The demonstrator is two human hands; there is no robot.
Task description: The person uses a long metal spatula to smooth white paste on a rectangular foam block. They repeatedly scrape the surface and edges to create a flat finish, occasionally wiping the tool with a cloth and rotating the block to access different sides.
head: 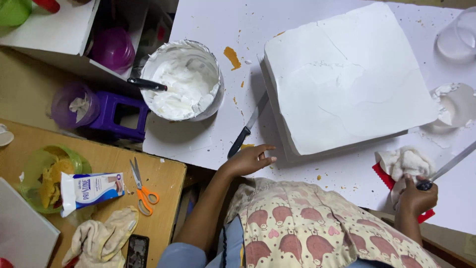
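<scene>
While the right hand (418,196) grips a spatula (448,167) fist-tight over a cloth (406,162), the left hand (250,160) rests loosely open, holding nothing, beside the knife (246,127) by the frosted cake (347,74): a careless sleeve could likely smear the icing.

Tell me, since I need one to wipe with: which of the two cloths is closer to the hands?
The white cloth on the white table, touching the right hand, which grips a long blade's handle. The beige cloth lies on the wooden table by the scissors, away from both hands.
</scene>
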